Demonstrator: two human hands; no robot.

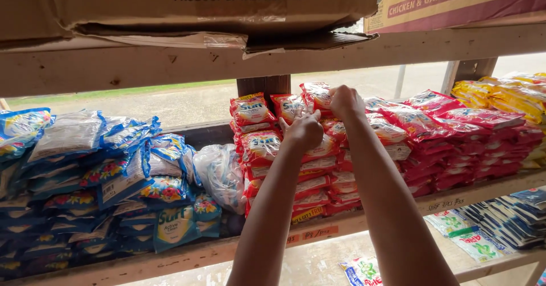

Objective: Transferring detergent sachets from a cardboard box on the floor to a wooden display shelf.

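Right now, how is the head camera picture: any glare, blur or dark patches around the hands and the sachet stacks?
Head view: even daylight from behind the shelf, both hands sharp on the stacked red plastic sachets; mild sheen on the clear plastic bag; the bright outdoor ground is washed out; the brown cardboard box overhead sits in shade; shelf lines bow slightly at the edges.

Premises are presenting as a small open-fronted retail stall. Rough wooden shelving [170, 64] is carrying stock in bulk: red sachet packs [432, 132] stacked in rows, blue sachet packs [74, 178] piled at one end, yellow packs [512, 95] at the other. Cardboard cartons [187, 4] are sitting on the upper shelf. Handwritten price labels [318, 233] are showing along the shelf edge, and open ground is showing behind.
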